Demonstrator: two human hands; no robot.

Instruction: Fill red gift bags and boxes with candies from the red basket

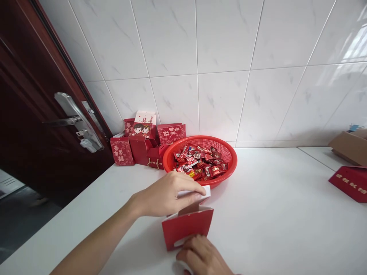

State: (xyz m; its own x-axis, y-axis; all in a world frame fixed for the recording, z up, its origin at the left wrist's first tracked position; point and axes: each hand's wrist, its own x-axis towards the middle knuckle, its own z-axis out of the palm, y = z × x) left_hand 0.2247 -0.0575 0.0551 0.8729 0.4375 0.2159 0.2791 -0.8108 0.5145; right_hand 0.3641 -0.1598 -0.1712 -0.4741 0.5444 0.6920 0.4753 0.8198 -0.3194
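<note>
Two hands — left (172,193) pinching the smooth white flap (207,191), right (202,256) curled — touch one red cardboard box (187,227).

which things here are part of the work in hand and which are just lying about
In the work:
open red box, left hand pinching its top flap, right hand at its lower front
likely the red basket of wrapped sweets

Apparently just about:
cardboard box, right edge
keys hanging at the door
</note>
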